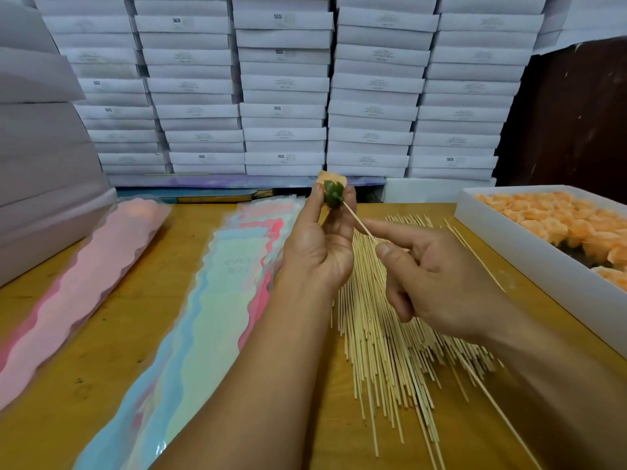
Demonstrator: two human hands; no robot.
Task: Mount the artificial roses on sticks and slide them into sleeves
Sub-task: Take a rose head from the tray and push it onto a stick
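One rose [332, 189], light and crushable, is pinched at its green base by the left hand [319, 247]; the stick [359, 225] (thin, snappable) is gripped near its tip by the right hand [437, 283].

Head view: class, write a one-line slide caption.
Left hand holds an orange rose while right hand pushes a stick into its base.

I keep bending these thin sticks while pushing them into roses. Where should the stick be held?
Pinch the stick close behind the rose, coming from the right, as the right hand does. It is long and thin; a short free length probably flexes less. The left hand steadies the rose.
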